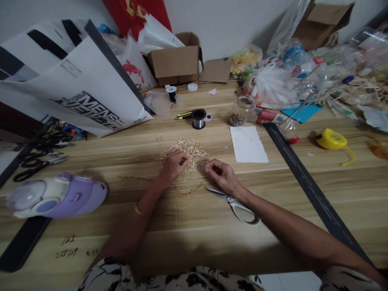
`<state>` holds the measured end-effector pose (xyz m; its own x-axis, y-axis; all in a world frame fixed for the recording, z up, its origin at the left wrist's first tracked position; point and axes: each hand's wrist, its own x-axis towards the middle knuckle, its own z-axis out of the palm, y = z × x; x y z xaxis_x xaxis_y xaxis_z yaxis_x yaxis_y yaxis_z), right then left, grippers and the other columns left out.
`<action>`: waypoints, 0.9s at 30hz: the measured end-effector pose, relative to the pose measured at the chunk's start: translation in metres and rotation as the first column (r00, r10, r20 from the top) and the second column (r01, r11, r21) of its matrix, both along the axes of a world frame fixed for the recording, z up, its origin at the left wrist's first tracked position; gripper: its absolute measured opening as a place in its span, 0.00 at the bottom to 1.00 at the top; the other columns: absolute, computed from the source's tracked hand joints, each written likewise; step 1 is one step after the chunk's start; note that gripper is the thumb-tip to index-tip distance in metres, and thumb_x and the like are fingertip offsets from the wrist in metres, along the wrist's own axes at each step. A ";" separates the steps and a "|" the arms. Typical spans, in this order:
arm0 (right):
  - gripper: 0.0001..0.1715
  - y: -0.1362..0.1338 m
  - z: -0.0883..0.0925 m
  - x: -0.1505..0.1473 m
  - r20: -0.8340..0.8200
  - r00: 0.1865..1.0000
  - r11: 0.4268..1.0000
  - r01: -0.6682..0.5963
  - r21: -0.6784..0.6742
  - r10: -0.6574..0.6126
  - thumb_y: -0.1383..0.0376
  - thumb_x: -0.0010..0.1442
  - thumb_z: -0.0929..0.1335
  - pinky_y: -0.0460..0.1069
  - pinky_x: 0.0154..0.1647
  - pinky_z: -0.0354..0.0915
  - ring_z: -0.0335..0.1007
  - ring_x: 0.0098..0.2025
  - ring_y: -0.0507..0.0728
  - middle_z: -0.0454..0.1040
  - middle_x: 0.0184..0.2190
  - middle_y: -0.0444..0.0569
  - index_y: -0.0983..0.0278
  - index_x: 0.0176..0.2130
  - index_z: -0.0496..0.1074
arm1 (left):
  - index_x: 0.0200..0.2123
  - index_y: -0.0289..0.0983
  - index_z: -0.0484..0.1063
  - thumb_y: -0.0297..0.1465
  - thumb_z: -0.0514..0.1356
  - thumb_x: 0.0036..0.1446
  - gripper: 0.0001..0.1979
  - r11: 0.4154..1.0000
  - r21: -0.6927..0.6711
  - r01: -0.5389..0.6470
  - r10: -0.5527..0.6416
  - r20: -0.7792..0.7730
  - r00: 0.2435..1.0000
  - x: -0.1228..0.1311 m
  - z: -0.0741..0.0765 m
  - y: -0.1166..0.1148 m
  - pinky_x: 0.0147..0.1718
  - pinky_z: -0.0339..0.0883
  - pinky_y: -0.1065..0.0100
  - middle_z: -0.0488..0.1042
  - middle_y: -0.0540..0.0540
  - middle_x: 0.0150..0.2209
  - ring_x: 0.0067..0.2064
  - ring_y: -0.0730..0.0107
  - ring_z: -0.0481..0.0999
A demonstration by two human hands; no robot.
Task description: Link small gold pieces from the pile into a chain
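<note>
A loose pile of small gold and clear beads [194,149] lies on the wooden table. At its near left edge my left hand [175,165] has thumb and fingers pinched together; whatever is between them is too small to make out. My right hand [222,174] rests just right of the pile, fingers curled and tips together, their contents also unclear. Below the pile, between the hands, a beaded gold chain [189,192] curves on the wood. Scissors with pale handles [242,210] lie partly under my right wrist, blades pointing left.
Beyond the pile stand a wire spool [199,119], a yellow-black cutter [184,115] and a bead jar [242,111]. White paper [249,144] and a yellow tape measure [332,139] lie right. Left are a purple bottle [69,196], a phone [22,244] and a paper bag [85,89].
</note>
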<state>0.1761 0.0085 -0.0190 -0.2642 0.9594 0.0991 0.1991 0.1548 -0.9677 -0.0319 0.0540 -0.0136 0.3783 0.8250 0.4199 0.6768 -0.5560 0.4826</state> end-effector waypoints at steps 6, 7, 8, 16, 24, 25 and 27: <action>0.08 0.000 0.001 0.000 0.010 1.000 1.000 0.004 0.020 -0.005 0.63 0.57 0.65 0.45 0.28 0.58 0.60 0.27 0.50 0.67 0.25 0.45 0.66 0.30 0.68 | 0.25 0.37 0.69 0.22 0.57 0.49 0.05 0.999 -0.035 -0.027 0.030 0.075 0.997 0.000 0.001 -0.001 0.36 0.65 0.66 0.75 0.48 0.27 0.33 0.68 0.72; 0.08 0.000 0.001 0.000 0.012 1.000 1.000 0.005 0.021 -0.005 0.63 0.57 0.65 0.45 0.28 0.58 0.60 0.27 0.50 0.67 0.25 0.45 0.66 0.30 0.68 | 0.25 0.37 0.70 0.22 0.57 0.49 0.05 0.999 -0.037 -0.036 0.039 0.078 0.996 0.000 0.001 -0.001 0.36 0.65 0.66 0.75 0.48 0.27 0.33 0.68 0.72; 0.08 0.000 0.001 0.000 0.012 1.000 1.000 0.004 0.020 -0.004 0.63 0.57 0.65 0.45 0.28 0.58 0.60 0.27 0.50 0.67 0.25 0.45 0.66 0.31 0.68 | 0.25 0.37 0.70 0.22 0.57 0.49 0.05 0.998 -0.037 -0.047 0.050 0.080 0.996 0.000 0.001 -0.001 0.36 0.65 0.66 0.75 0.48 0.27 0.33 0.68 0.72; 0.08 0.000 0.000 0.000 -0.009 1.000 1.000 0.008 -0.008 -0.008 0.62 0.57 0.65 0.45 0.26 0.56 0.59 0.26 0.50 0.66 0.25 0.44 0.66 0.31 0.68 | 0.25 0.36 0.70 0.21 0.58 0.48 0.05 0.996 -0.059 -0.068 0.074 0.096 0.993 0.001 0.001 -0.002 0.37 0.66 0.66 0.76 0.47 0.29 0.34 0.68 0.73; 0.08 0.000 -0.001 0.000 0.011 1.000 1.000 0.004 0.016 -0.004 0.63 0.57 0.65 0.45 0.27 0.57 0.59 0.26 0.50 0.67 0.25 0.45 0.66 0.30 0.68 | 0.25 0.36 0.71 0.22 0.58 0.48 0.05 0.986 -0.147 -0.082 0.106 0.162 0.981 0.001 0.004 -0.004 0.36 0.68 0.68 0.76 0.48 0.29 0.33 0.69 0.75; 0.08 0.000 -0.001 0.000 0.012 1.000 1.000 0.004 0.017 -0.004 0.63 0.57 0.65 0.45 0.27 0.57 0.59 0.26 0.50 0.67 0.25 0.45 0.66 0.30 0.68 | 0.25 0.36 0.71 0.22 0.58 0.48 0.05 0.984 -0.156 -0.081 0.106 0.160 0.981 0.001 0.005 -0.004 0.36 0.68 0.68 0.76 0.48 0.29 0.33 0.70 0.75; 0.08 0.000 0.000 0.000 0.015 1.000 1.000 0.003 0.020 -0.004 0.63 0.57 0.65 0.45 0.26 0.57 0.59 0.26 0.50 0.67 0.25 0.45 0.66 0.30 0.68 | 0.26 0.36 0.72 0.22 0.58 0.48 0.05 0.983 -0.166 -0.083 0.109 0.152 0.982 0.001 0.005 -0.004 0.36 0.68 0.68 0.76 0.48 0.29 0.33 0.70 0.75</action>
<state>0.1763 0.0086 -0.0192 -0.2626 0.9581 0.1142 0.2144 0.1734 -0.9612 -0.0304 0.0502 -0.0089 0.2326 0.9150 0.3296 0.6305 -0.3999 0.6652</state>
